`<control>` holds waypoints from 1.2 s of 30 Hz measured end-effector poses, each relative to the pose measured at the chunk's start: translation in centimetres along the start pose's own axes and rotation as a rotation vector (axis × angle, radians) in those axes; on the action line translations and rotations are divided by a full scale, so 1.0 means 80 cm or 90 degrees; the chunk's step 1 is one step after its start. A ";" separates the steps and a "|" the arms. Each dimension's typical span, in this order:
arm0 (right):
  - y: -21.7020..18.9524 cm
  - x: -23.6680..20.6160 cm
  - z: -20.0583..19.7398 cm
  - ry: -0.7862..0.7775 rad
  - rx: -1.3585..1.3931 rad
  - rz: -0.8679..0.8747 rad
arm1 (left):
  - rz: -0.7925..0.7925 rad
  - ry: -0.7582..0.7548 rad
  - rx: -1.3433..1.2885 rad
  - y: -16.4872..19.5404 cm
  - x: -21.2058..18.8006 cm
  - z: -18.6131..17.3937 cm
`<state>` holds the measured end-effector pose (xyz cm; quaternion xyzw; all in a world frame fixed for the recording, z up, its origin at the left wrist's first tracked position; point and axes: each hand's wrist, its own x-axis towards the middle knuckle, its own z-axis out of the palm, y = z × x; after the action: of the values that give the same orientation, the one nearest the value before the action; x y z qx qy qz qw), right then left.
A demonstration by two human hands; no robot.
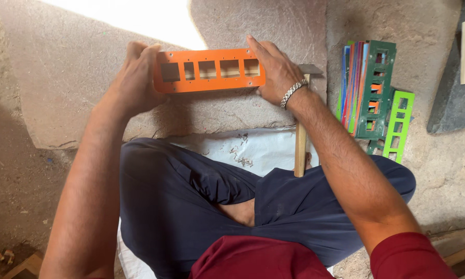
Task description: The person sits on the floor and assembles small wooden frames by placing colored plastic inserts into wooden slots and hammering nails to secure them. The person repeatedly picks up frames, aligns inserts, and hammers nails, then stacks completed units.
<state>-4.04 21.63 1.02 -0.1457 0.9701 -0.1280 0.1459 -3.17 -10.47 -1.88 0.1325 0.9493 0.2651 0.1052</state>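
While both hands steady the work, notes as follows.
Panel: orange box-like frame (209,70) with a row of square cut-outs, standing on edge on the grey stone slab (77,77), directly ahead of the crossed legs.
Left hand (136,77): wrapped over the frame's left end, fingers curled behind it.
Right hand (273,70): fingers spread flat against the frame's right end, steel bracelet (293,93) at the wrist.
Hammer (300,134): lying free under the right forearm, head near the frame, wooden handle toward the knee.
Small nails (241,155): scattered on the white sheet (273,147).
Spare frames (374,90): green and mixed colours, stacked to the right.
Risk: frame likely tips if either hand lets go; forearm could knock the hammer; loose nails sit close to bare feet.
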 end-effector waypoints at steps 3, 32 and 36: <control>-0.004 -0.011 0.003 0.046 0.170 0.067 | -0.149 0.005 -0.178 0.006 -0.010 0.001; 0.042 -0.194 0.057 0.200 0.380 0.242 | -0.095 0.167 -0.333 0.093 -0.121 0.097; 0.040 -0.255 0.081 0.186 0.188 0.268 | -0.036 -0.201 -0.068 0.143 -0.126 0.175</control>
<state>15.93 29.83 -0.86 0.1018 0.9606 -0.2542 0.0479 12.39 2.51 -6.23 0.1397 0.9088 0.2880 0.2677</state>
